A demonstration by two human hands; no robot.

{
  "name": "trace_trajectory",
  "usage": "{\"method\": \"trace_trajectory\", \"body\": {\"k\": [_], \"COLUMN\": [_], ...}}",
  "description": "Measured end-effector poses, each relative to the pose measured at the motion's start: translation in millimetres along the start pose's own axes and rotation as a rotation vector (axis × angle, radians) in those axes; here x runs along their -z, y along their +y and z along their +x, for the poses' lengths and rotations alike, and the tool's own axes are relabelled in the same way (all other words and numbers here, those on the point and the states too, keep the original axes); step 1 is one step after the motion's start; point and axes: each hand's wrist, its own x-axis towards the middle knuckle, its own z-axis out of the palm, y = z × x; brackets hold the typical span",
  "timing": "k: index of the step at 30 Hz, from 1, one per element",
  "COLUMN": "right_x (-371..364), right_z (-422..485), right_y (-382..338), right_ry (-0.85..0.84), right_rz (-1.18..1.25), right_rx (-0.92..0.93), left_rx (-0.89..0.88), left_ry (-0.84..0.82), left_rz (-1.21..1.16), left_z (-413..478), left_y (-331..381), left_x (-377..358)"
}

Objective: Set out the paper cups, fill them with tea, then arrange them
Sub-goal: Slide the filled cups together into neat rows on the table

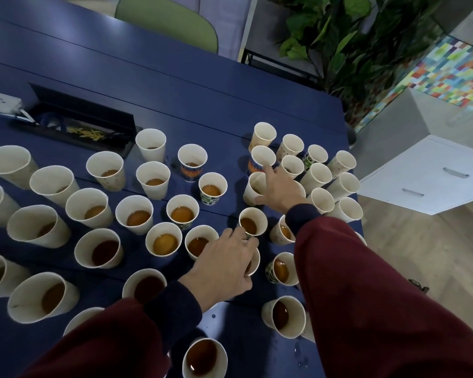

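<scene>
Many paper cups stand on the dark blue table (175, 85), most holding brown tea, such as one at the centre (182, 212). A tight cluster of cups (318, 173) stands at the far right corner. My left hand (224, 264) reaches from above over a cup (255, 261); thumb and fingers curl round its rim, and most of the cup is hidden. The fingertips lie close to another filled cup (253, 222). My right hand (280, 190) stretches into the cluster with fingers spread. Its index finger touches the rim of a patterned cup (262, 156), and its thumb lies beside a cup (253, 186).
A black open cable tray (88, 124) is set into the table at the back left, with a white power strip (0, 100) beside it. The table's right edge runs close to the cluster. A green chair (170, 20), plants (347, 42) and a white drawer cabinet (432, 173) stand beyond. Water drops lie near the front cups.
</scene>
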Motion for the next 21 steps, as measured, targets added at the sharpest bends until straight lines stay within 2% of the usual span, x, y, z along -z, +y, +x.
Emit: {"method": "trace_trajectory", "body": {"k": [10,17,21], "right_x": [-14,-11,-17], "right_z": [19,-26,-46], "right_y": [8,-12,-14], "right_ry": [0.025,0.132,-0.027], "right_rz": [-0.096,0.096,0.024], "right_rx": [0.088,0.067,0.090], "left_rx": [0.062,0.079,0.069], "left_ry": [0.028,0.027,0.025], "left_rz": [-0.031,-0.057,-0.048], "left_z": [9,17,17], "left_y": [-15,-17,-16], "left_x": [13,20,21]}}
